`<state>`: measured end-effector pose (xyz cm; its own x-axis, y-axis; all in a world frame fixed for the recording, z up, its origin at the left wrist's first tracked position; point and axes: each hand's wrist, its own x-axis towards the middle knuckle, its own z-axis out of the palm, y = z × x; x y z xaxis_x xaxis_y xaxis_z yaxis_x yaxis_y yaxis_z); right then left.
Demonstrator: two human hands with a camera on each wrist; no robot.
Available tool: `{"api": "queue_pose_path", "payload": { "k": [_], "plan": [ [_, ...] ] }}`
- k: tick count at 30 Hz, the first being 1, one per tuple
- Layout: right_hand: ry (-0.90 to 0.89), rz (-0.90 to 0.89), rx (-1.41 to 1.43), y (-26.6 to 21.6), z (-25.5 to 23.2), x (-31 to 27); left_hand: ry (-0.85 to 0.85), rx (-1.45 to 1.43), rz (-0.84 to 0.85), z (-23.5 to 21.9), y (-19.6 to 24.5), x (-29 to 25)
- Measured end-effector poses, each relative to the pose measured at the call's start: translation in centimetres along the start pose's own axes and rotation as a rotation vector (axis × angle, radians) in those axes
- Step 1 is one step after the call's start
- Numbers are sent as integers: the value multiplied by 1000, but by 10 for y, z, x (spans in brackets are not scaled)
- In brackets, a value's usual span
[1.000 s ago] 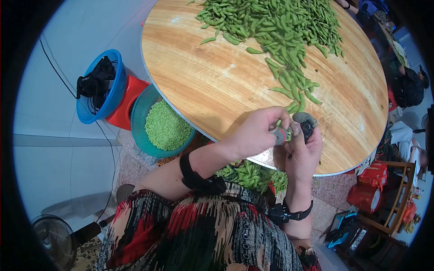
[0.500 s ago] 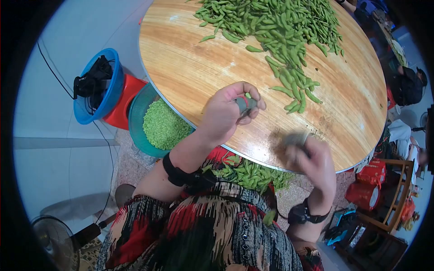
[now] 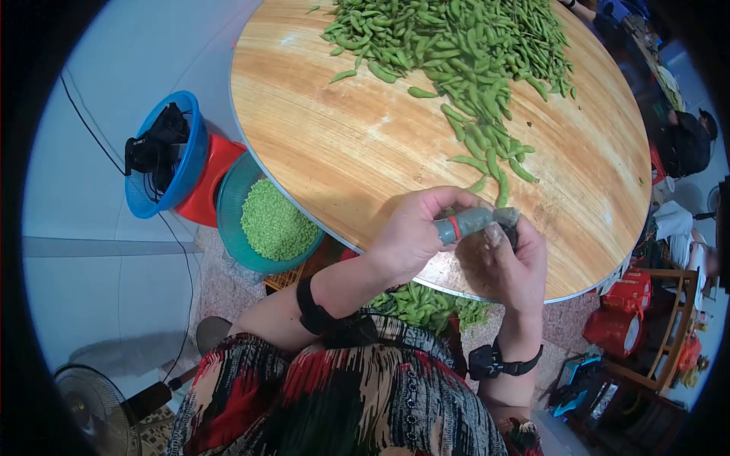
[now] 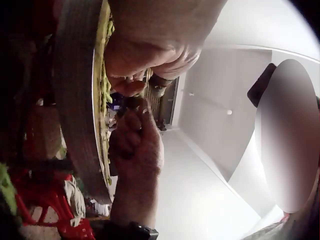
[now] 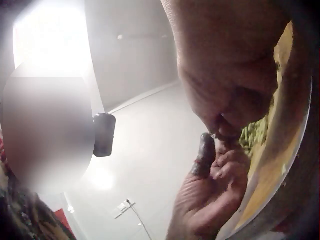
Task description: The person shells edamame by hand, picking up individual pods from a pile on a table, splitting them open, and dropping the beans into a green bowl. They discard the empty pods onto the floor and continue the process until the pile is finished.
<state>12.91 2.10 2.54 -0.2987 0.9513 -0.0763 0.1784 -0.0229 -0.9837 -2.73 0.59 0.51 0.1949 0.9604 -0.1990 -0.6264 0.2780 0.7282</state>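
Note:
Over the round wooden table's (image 3: 327,114) near edge, both hands meet at their fingertips. My left hand (image 3: 414,232) curls its fingers, and its thumb wears a grey cover (image 3: 473,221) with a red band. That thumb points at the right fingertips. My right hand (image 3: 521,262) pinches with bent thumb and finger; a grey cover (image 3: 506,218) sits on the finger. Between the fingertips, the soybean pod they work on is mostly hidden. Loose green soybean pods (image 3: 494,163) lie just beyond the hands, trailing from a large pile (image 3: 456,45).
Left of the table, a green basket (image 3: 228,228) holds shelled beans (image 3: 275,220). A blue basket (image 3: 194,144) with black items rests by a red stool (image 3: 213,178). Green pods or husks (image 3: 418,305) lie below the table edge. A fan (image 3: 91,410) stands lower left.
Half a second ago the hands were apart, the right one blurred low over the table and the left holding a pod. Now they have come together again, the left having moved right.

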Motion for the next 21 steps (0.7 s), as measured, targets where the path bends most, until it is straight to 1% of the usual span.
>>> {"api": "queue_pose_path", "payload": {
  "k": [2,3,4,5,6,7,9,10,11,13,14,16,17,19,20,21],
  "plan": [
    [-52,93,187,-4,2,-4,-18,-32,-22,-2,0,1],
    [-69,173,208,-13,1,-8,-16,-17,-9,-3,0,1],
    [-69,171,210,-12,0,-11,-13,-3,5,-4,0,1],
    [-141,201,304,-11,-2,-14,-13,-1,6,-3,-2,2],
    [-213,231,399,-10,-4,-15,17,38,58,-1,-4,3],
    [-214,231,400,-10,-4,-15,46,78,109,0,-5,3],
    [-268,259,504,-9,-5,-15,43,114,111,0,-5,2],
    [-269,257,504,-8,-5,-16,39,150,114,0,-4,2],
    [-234,255,465,-6,-4,-16,38,152,115,2,-5,2],
    [-198,249,427,-6,-3,-17,80,280,199,6,-8,0],
    [-161,251,448,-6,-1,-18,79,281,200,7,-8,-1],
    [-125,252,470,-8,0,-19,-23,244,163,7,-6,-3],
    [-140,258,503,-9,0,-20,-23,245,163,5,-6,-2],
    [-157,264,536,-10,-1,-21,-179,72,131,-1,-7,0],
    [-198,315,630,-10,-3,-22,-178,72,131,-2,-6,0],
    [-240,367,723,-10,-4,-23,-225,-25,71,-4,-4,-1]
  ]
}}
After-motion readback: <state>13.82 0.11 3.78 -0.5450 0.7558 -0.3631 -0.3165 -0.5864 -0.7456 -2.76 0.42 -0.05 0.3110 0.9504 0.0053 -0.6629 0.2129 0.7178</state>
